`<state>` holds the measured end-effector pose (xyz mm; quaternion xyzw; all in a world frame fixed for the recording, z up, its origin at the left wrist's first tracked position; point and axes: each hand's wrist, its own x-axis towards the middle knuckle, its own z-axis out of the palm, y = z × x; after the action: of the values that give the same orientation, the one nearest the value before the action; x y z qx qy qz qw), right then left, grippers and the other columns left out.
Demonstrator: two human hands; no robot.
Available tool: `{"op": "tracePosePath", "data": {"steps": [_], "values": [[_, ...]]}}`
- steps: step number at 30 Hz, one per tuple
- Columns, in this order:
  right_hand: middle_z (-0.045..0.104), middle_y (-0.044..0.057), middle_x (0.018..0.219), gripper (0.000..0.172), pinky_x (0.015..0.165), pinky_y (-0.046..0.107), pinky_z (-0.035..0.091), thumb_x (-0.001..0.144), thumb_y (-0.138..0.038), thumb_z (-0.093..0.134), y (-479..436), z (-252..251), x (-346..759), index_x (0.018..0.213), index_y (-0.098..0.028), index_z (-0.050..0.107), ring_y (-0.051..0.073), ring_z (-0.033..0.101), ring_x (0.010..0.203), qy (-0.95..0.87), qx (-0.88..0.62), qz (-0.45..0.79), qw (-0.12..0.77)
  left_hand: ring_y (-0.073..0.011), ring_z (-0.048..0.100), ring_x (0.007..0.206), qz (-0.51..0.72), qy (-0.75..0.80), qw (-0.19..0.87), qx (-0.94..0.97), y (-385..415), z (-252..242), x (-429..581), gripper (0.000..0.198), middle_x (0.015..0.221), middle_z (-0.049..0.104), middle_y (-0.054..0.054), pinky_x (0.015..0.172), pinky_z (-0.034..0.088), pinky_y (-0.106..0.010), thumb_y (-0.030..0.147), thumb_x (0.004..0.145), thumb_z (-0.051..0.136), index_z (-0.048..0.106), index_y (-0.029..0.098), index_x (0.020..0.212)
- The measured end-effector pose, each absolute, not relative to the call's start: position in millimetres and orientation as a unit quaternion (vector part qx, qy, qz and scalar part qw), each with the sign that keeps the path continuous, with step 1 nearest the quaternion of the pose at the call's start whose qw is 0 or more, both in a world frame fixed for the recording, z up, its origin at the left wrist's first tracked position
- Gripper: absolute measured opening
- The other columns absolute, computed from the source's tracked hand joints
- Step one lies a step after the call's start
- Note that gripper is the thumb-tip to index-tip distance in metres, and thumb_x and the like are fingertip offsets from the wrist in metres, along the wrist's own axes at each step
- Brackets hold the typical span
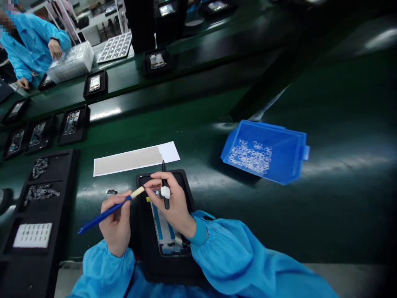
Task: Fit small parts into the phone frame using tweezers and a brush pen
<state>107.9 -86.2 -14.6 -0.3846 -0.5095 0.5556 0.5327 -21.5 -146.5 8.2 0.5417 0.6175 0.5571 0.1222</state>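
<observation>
My left hand (116, 223) grips a slim blue pen-like tool (104, 216) with a cream-coloured end. Its tip meets the thumb and finger of my right hand (173, 203), where a tiny dark bit shows that I cannot make out. Black tweezers (164, 178) with a white patch on them are tucked in my right hand, points away from me. Beneath both hands, a black tray (144, 265) holds an opened phone frame (164, 234), partly covered by my right hand. A yellow tab (148, 199) shows at the frame's upper left.
A blue bin (285, 161) of small white rings stands right. Ahead lies a grey-and-white strip (130, 160). On the left is a black compartment tray (62, 207) with small parts. Several phone trays (72, 124) line the bench; a co-worker's hand (55, 49) touches clear plastic trays (72, 62).
</observation>
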Motion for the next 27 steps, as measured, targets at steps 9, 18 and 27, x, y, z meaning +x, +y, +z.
{"op": "tracePosePath", "data": {"steps": [9, 18, 27], "values": [[0.072, 0.001, 0.091, 0.027, 0.076, 0.023, 0.06, 0.087, -0.015, 0.065, -87, -16, 109, 0.11, -0.021, 0.054, 0.012, 0.071, 0.081, -0.519, -0.373, 0.548, 0.539, -0.0113, 0.07, 0.095, 0.562, 0.618, 0.143, 0.531, -148, 5, -23, 0.015, 0.096, 0.07, -0.003, 0.085, 0.06, -0.022, 0.004, 0.088, 0.06, 0.057, 0.017, 0.095], [0.068, 0.002, 0.086, 0.024, 0.071, 0.022, 0.057, 0.087, -0.016, 0.061, -85, -17, 108, 0.11, -0.02, 0.053, 0.012, 0.068, 0.075, -0.517, -0.378, 0.543, 0.543, -0.0101, 0.07, 0.094, 0.56, 0.62, 0.151, 0.528, -148, 9, -21, 0.012, 0.094, 0.07, -0.001, 0.085, 0.059, -0.02, 0.006, 0.089, 0.06, 0.058, 0.018, 0.094], [0.063, 0.001, 0.084, 0.026, 0.064, 0.022, 0.053, 0.088, -0.013, 0.057, -85, -8, 119, 0.111, -0.02, 0.047, 0.011, 0.062, 0.07, -0.507, -0.35, 0.574, 0.539, -0.0142, 0.072, 0.07, 0.611, 0.631, 0.374, 0.296, -144, 10, -27, 0.038, 0.089, 0.074, -0.005, 0.071, 0.062, -0.024, 0.04, 0.082, 0.077, 0.053, 0.017, 0.1]]}}
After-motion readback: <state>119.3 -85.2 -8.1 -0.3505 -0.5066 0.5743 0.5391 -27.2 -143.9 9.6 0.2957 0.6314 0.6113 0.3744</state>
